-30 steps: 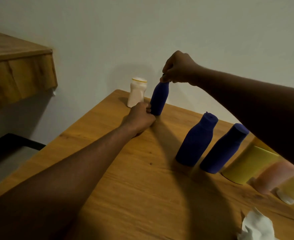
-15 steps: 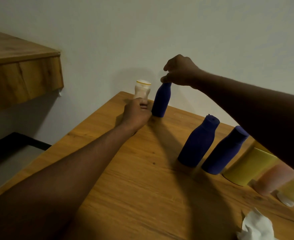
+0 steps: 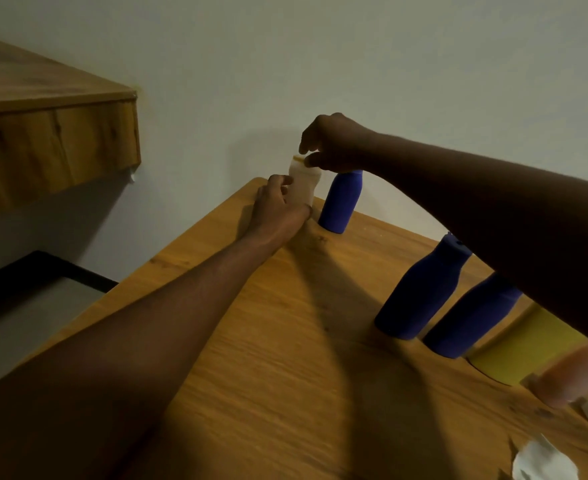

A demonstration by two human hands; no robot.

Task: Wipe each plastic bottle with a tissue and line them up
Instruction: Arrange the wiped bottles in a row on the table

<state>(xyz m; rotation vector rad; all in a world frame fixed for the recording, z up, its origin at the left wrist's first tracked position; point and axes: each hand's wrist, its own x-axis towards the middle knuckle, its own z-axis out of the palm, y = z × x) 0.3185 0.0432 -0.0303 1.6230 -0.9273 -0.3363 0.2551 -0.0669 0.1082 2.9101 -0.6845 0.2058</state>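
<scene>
I log a cream bottle [image 3: 303, 183] upright far left, gripped at base and cap. Blue bottle [image 3: 341, 202] upright just right of it. Nearer right, in a row: second blue bottle [image 3: 420, 289], third blue bottle [image 3: 469, 320], yellow bottle [image 3: 524, 348], pinkish bottle [image 3: 576, 379]. Crumpled tissue [image 3: 542, 462] nearest right.

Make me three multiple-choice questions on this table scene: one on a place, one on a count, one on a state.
1. Where does the tissue lie? A) on the table, near right; B) on the shelf; C) under a bottle.
2. How many blue bottles stand there? A) one; B) three; C) five.
3. What does the left hand do? A) lies flat; B) grips the cream bottle; C) holds the tissue.
Answers: 1 A, it lies crumpled at the near right. 2 B, one beside the cream bottle, two further right. 3 B, its fingers curl round the bottle's body.
</scene>
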